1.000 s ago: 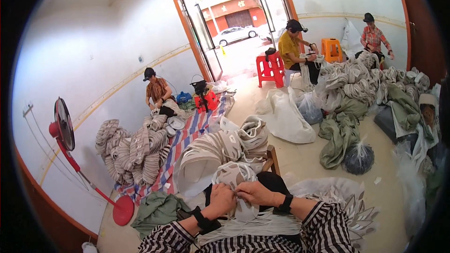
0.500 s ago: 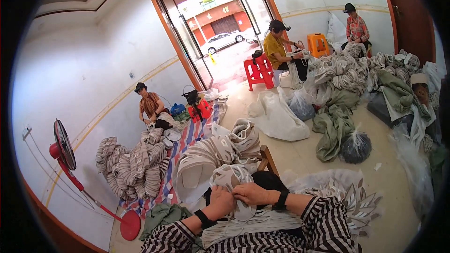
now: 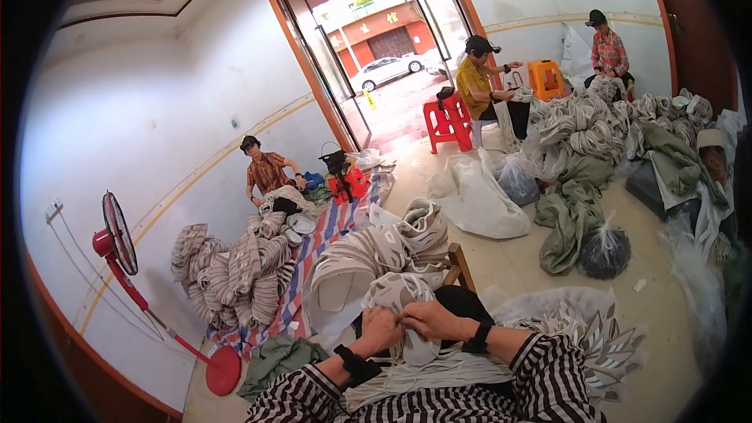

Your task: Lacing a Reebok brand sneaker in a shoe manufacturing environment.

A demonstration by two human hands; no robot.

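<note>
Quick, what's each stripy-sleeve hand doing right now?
Left hand: closed, holding a pale shoe part.
Right hand: closed, fingers on the same shoe part.

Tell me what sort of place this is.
Probably a small street-front workshop: heaps of pale pieces lie on the floor, three other people are beside them, and open doors face a street with a car.
</note>
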